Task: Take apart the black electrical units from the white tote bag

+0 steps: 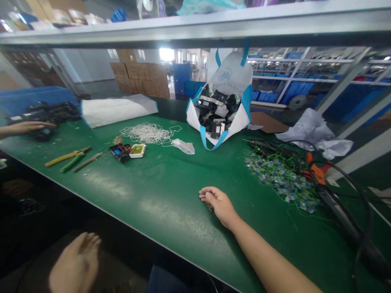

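My right hand (220, 205) rests on the green table, its fingers loosely curved and apart. Beneath and beside its fingers is a small heap of tiny brass-coloured parts (209, 207), which look like screws. My left hand (76, 262) hangs below the table's front edge, smeared a little by motion. Its palm shows, its fingers are stretched out, and I see nothing held in it. On the table to the left lie yellow-handled pliers (61, 158), green-handled pliers (72, 161) and a slim tool (87, 162). A small black device (120, 152) with wires sits next to a white tray (138, 155).
Another person's hand (27, 128) touches black devices (45, 112) at far left. A white-and-blue bag (192, 118) holds black units. Nearby are white wires (148, 133), a plastic bag (183, 146), green-wired small parts (284, 179) and a corded black tool (336, 207). A shelf (195, 26) crosses overhead.
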